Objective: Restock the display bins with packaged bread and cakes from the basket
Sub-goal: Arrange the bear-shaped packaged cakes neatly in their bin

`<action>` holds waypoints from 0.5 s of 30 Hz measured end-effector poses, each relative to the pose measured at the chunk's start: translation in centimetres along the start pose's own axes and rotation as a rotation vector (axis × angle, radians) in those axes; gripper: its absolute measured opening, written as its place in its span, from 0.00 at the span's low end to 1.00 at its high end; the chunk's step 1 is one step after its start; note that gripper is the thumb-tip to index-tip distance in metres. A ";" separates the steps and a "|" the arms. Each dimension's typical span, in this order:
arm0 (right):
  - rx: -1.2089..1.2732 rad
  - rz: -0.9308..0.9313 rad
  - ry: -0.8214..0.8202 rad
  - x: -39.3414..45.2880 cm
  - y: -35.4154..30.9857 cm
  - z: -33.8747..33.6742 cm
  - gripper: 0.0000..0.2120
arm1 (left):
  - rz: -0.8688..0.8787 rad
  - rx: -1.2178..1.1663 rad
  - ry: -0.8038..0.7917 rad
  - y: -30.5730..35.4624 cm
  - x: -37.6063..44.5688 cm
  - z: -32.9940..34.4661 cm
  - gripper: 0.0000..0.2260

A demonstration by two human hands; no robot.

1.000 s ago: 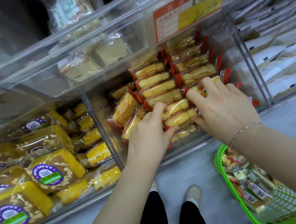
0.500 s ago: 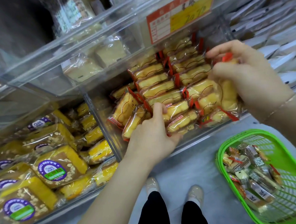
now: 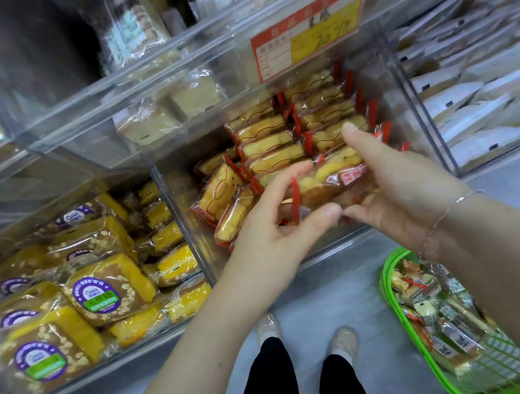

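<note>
Head view. Item: clear display bin (image 3: 412, 120), centre, at 12 o'clock from the person's shoes (image 3: 343, 342); it holds rows of yellow packaged cakes (image 3: 267, 144) with red end seals, standing on edge. Red-and-yellow price tag (image 3: 306, 29) on the shelf front above it.

Item: bundle of cake packets (image 3: 333, 177), held in front of the bin's opening between both hands. Right hand (image 3: 401, 185), at 3 o'clock of the bundle: fingers curled around its right end, thumb up along the top; thin bracelet (image 3: 437, 222) at the wrist. Left hand (image 3: 273, 238), at 7 o'clock of the bundle: fingers partly spread, forefinger and thumb closing on the bundle's left end.

Item: neighbouring bin (image 3: 174, 208) at 9 o'clock, holding larger cakes with purple round labels (image 3: 95, 295).

Item: green basket (image 3: 388, 280) on the floor at 4 o'clock, holding mixed wrapped packets (image 3: 426, 302).
</note>
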State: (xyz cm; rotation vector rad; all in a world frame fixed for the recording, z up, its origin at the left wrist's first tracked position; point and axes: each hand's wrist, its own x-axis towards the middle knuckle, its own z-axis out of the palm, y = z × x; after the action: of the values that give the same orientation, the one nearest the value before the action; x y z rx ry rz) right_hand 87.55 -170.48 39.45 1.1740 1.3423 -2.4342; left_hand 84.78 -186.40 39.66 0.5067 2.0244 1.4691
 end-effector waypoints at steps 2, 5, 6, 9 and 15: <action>-0.058 -0.001 -0.073 -0.6 -0.2 -0.1 0.23 | -0.066 -0.121 0.074 0.0 0.2 -0.1 0.10; 0.029 0.002 -0.105 -1.2 -1.3 -1.4 0.15 | -0.221 -0.384 0.103 -0.1 0.4 -0.6 0.13; 0.029 -0.005 -0.138 -1.3 -1.5 -1.8 0.14 | -0.244 -0.448 0.099 -0.2 0.4 -0.7 0.16; -0.067 -0.043 -0.246 -1.8 -1.5 -1.9 0.14 | -0.271 -0.578 0.066 0.0 0.3 -0.6 0.18; -0.595 -0.766 0.087 -3.2 0.4 0.4 0.12 | -0.362 -0.585 0.154 0.1 0.5 -1.2 0.24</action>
State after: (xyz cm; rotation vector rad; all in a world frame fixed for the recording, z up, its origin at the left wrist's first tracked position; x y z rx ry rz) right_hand 89.68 -171.77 41.50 0.6805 2.6730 -2.0569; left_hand 83.64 -186.95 39.91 -0.2087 1.5670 1.7910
